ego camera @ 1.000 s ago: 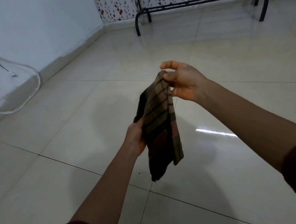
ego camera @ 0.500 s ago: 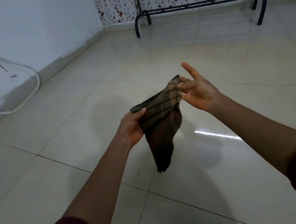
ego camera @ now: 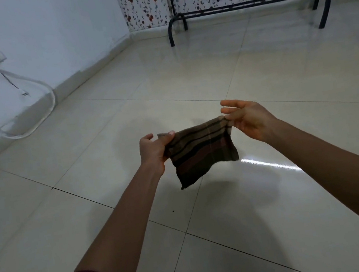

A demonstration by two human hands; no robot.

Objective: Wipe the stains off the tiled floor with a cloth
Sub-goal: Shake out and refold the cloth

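Overhead, both hands (ego camera: 202, 137) pinching plaid cloth (ego camera: 201, 151)

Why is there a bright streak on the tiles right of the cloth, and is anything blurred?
Head view: the streak is glare on the glossy cream tiled floor; the brown striped cloth is sharp between the left hand and right hand; wide-angle bending curves the black metal rack.
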